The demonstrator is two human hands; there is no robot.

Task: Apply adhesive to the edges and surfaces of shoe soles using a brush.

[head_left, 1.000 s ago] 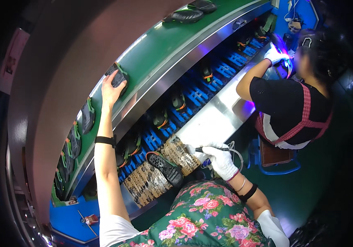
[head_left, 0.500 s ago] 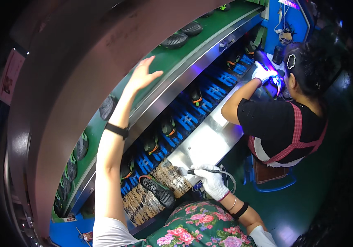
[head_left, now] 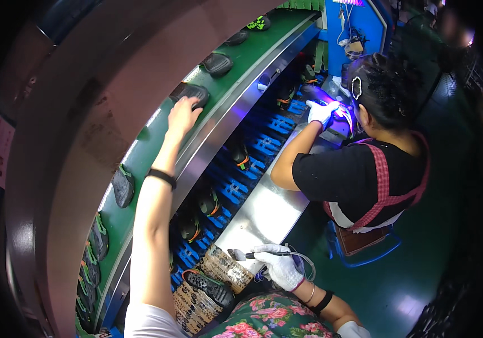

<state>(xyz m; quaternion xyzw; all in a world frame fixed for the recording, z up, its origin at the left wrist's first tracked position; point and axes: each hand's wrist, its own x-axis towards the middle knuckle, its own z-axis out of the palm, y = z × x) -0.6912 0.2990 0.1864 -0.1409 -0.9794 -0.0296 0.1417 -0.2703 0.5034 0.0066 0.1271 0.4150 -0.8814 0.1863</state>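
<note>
My bare left hand (head_left: 182, 118) reaches up to the green conveyor belt, its fingers and thumb closed at the near end of a dark shoe sole (head_left: 195, 92). The sole's far part shows beyond my fingers. In a white knit glove, my right hand (head_left: 281, 269) grips a brush (head_left: 237, 255) with a black handle; a thin clear tube loops behind the hand. The brush's bristles point left, above a metal shelf's near end. Below it, a dark shoe upper (head_left: 210, 288) with orange and green edging lies on a tape-wrapped, glue-stained pad (head_left: 188, 304).
More soles (head_left: 217, 64) lie along the green belt (head_left: 157, 132). A lower conveyor with blue slats (head_left: 236, 191) carries dark shoes. The metal shelf (head_left: 269, 211) runs beside it. To the right, a co-worker in a checked apron (head_left: 385, 169) sits on a stool, hands under purple light.
My left hand, previously open above the belt, has come down onto a sole. My right hand still holds the brush. The view has shifted, and the soles on the belt show in different places.
</note>
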